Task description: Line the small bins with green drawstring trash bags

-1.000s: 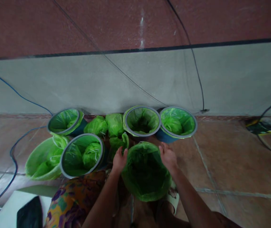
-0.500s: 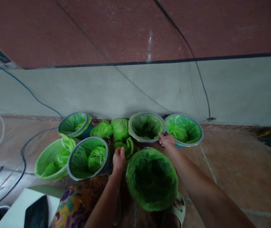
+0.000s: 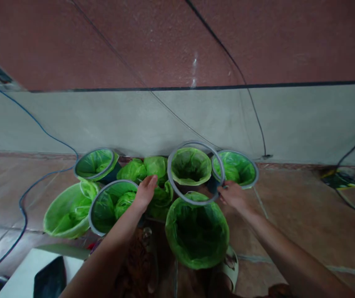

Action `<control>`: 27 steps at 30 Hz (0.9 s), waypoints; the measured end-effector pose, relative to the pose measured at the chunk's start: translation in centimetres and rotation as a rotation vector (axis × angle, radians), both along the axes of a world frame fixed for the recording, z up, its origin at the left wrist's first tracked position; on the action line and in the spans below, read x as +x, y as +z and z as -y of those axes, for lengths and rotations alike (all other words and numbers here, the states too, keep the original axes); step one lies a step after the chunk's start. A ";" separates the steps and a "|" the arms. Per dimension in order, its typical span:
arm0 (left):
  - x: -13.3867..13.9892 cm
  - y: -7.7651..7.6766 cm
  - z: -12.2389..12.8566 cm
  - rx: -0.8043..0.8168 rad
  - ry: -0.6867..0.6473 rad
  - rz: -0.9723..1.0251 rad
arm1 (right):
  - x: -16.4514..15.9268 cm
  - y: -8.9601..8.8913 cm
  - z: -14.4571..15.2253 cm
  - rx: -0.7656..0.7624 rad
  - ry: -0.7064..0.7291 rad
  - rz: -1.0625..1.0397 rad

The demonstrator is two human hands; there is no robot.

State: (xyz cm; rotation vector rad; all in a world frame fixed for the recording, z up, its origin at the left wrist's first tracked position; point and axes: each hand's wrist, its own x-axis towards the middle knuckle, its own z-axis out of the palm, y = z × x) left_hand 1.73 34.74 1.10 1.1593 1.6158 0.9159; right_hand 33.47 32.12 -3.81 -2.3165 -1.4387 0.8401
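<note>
Right hand (image 3: 233,195) pinched the grey ring (image 3: 195,172) at its right edge, fingers curled closed around the thin band; exact finger count on it not clear. Ring sat lifted and tilted above the back lined bin (image 3: 190,167), its near edge over the far rim of the front bin (image 3: 196,229), which had a green bag over its rim and no ring. Left hand (image 3: 145,192) lay palm down, fingers together and extended, tips on the loose green bags (image 3: 156,165) between the bins, just beside the ringed bin (image 3: 110,205) on the left. Another ringed bin (image 3: 238,167) stood right of the lifted ring, close to the right hand.
</note>
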 end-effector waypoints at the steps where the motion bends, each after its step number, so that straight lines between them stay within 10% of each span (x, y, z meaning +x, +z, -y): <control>1: 0.2 0.2 0.5 -0.057 -0.038 0.052 | 0.4 0.2 2.3 -0.010 0.041 0.019; 5: 1.7 -1.4 3.0 -0.229 -0.341 0.011 | 1.2 -1.1 10.6 -0.092 0.127 0.089; 10: 3.5 -5.3 4.0 -0.107 -0.688 -0.657 | 0.3 -3.8 13.7 -0.213 0.131 0.150; 14: 3.6 -6.4 3.6 -0.103 -0.718 -0.951 | -0.6 -4.4 12.6 -0.263 0.164 0.208; 27: 3.7 -7.4 3.9 -0.187 -0.776 -1.033 | -1.7 -5.0 11.9 -0.308 0.219 0.283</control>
